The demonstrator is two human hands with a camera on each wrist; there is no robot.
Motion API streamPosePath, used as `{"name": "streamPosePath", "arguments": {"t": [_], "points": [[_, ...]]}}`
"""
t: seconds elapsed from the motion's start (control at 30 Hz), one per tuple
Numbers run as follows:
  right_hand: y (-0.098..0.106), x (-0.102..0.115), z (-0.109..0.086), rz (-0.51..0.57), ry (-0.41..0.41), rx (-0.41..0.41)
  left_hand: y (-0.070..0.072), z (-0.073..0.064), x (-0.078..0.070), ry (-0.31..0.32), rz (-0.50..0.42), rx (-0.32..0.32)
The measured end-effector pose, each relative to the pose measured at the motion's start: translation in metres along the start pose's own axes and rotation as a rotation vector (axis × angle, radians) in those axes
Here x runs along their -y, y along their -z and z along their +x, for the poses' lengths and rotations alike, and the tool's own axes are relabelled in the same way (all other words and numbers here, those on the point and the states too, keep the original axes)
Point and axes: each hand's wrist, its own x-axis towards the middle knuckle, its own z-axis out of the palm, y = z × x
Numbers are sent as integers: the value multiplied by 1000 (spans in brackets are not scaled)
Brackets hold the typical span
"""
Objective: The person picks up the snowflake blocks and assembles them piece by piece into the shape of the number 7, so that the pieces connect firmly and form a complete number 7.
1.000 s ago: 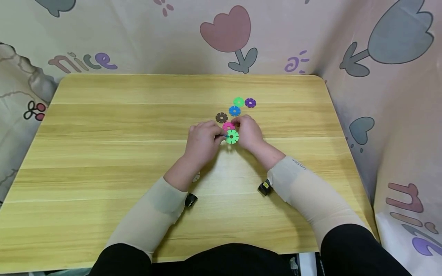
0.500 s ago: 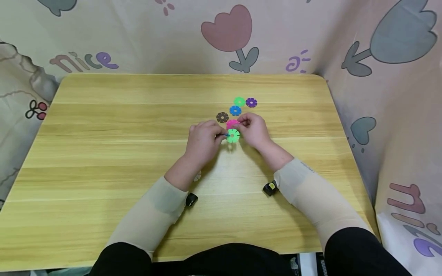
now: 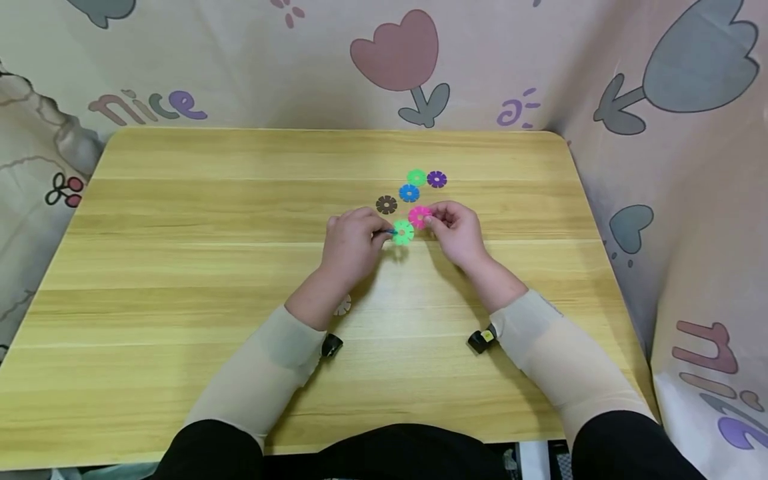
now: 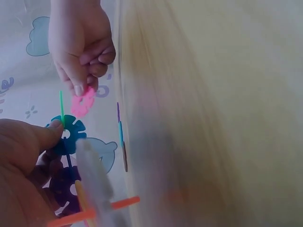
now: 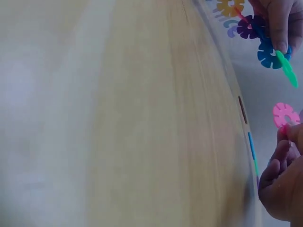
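Observation:
My left hand (image 3: pixel 354 243) pinches a blue slotted snowflake disc (image 4: pixel 75 137) in a joined chain. A bright green disc (image 3: pixel 403 233) is slotted onto its end, standing edge-on in the right wrist view. Behind the blue one follow a purple disc (image 5: pixel 246 29) and an orange-yellow disc (image 5: pixel 227 7). A white disc (image 4: pixel 94 175) and an orange disc (image 4: pixel 125 202) loom blurred and close in the left wrist view. Between thumb and fingertips, my right hand (image 3: pixel 459 232) pinches a single pink disc (image 3: pixel 419 217), held just right of the green one with a small gap.
Loose discs lie flat beyond the hands on the wooden table (image 3: pixel 180 267): a brown disc (image 3: pixel 387 205), a second blue disc (image 3: pixel 409 193), another green disc (image 3: pixel 417 177) and a second purple disc (image 3: pixel 437 179). Printed cloth (image 3: pixel 270 73) hangs behind the table's far edge.
My right hand has picked up the pink disc and drawn it to the right, beside the green one. The left hand stays nearly in place, its green disc slightly raised and turned.

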Motion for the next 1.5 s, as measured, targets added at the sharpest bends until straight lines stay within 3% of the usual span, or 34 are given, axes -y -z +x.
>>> {"name": "streamPosePath", "arguments": {"t": [0.47,0.7,1.5], "points": [[7,1,-19,147,105,-53,0,1,0,31,-2,-1],[7,1,-22,191,125,-22,0,0,1,32,-14,-9],[3,0,-25,174,185,5,-1,0,0,33,-83,-15]]}}
